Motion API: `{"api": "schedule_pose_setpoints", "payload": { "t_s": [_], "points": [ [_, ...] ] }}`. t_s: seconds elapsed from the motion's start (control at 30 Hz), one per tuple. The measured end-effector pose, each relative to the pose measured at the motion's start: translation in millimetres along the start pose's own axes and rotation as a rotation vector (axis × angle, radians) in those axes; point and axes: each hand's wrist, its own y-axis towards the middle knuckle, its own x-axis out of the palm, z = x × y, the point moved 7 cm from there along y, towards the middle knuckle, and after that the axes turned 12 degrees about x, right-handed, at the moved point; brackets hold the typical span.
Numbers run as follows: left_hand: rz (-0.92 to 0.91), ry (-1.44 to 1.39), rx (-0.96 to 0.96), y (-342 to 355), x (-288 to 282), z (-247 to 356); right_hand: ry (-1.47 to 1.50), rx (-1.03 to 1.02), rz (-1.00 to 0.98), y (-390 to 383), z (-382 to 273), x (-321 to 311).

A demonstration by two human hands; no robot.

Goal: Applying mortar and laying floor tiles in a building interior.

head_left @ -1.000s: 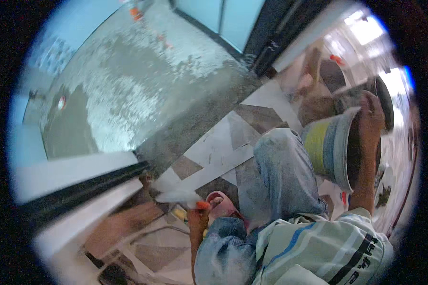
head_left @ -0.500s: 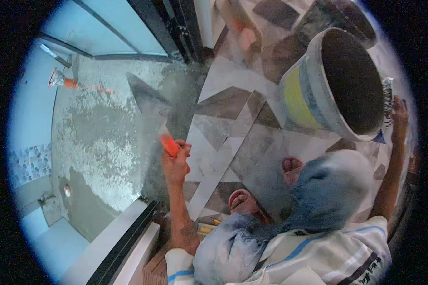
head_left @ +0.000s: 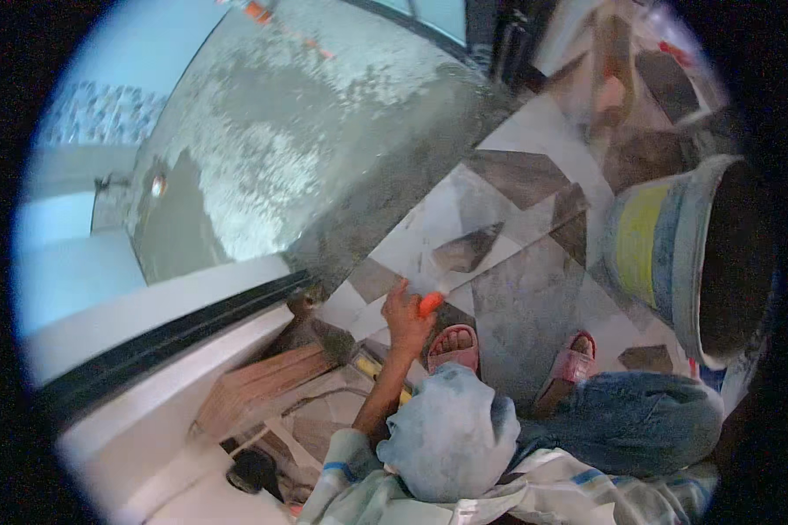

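Note:
My left hand [head_left: 405,319] is closed around the orange handle of a trowel [head_left: 430,304], low over the patterned tiles [head_left: 525,289] in front of my sandalled feet. Its pointed blade appears as a dark, blurred triangle beyond the handle. Beyond the tile edge lies a rough floor with grey mortar [head_left: 359,219], smooth and darker along the border and patchy white farther in. My right hand is out of view. At the right stands a large bucket [head_left: 643,236] with a yellow and blue band; its inside is dark.
A black-and-white door track [head_left: 210,319] runs along the left. Below it are a stack of brown boards [head_left: 267,381] and a black object [head_left: 252,471] I cannot identify. A round drain opening [head_left: 158,185] sits in the rough floor, and an orange pipe [head_left: 257,11] at its far edge.
My left hand has brought the trowel from over the mortar back onto the tiles near my feet. The view has turned, and my right hand, earlier beside the bucket, has left it.

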Motion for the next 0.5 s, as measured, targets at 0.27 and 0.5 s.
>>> {"api": "schedule_pose_setpoints", "payload": {
  "t_s": [0.27,0.5],
  "points": [
    [-0.026,-0.034,0.023,16,5,-4,0.185,-0.279,-0.133,3,40,33],
    [-0.080,0.081,0.100,5,21,1,0.213,-0.533,-0.175,84,154,71]
  ]
}}
